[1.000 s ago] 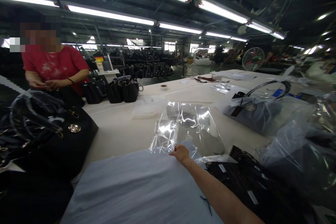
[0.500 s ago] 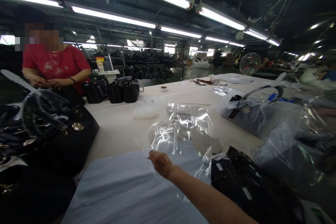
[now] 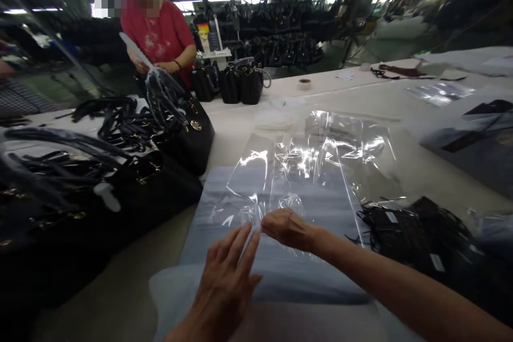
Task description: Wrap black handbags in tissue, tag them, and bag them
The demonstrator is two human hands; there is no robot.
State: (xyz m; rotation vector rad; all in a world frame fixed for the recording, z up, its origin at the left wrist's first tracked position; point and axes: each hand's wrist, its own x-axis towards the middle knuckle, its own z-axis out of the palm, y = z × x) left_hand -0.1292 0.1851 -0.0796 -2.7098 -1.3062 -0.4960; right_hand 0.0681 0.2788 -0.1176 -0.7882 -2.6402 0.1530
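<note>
A clear plastic sheet (image 3: 296, 160) lies over a grey-blue sheet (image 3: 320, 283) on the white table (image 3: 232, 123). My right hand (image 3: 286, 228) is closed on the near edge of the clear plastic. Beside it, my left hand (image 3: 230, 267) is open, palm down, with its fingers stretched toward the plastic's near edge. The fingertips of the two hands are close together. Shiny folds and glare cover much of the plastic.
Black handbags (image 3: 188, 133) with wrapped handles crowd the left. Flat black pieces (image 3: 404, 230) lie at the right, near a grey-covered bag (image 3: 476, 139). A tape roll (image 3: 304, 84) and small black bags (image 3: 244, 83) sit farther back. A person in red (image 3: 160, 37) stands across the table.
The view has turned left and down. My left hand has come into view beside my right hand. The clear plastic now lies flatter and more spread out over the grey-blue sheet.
</note>
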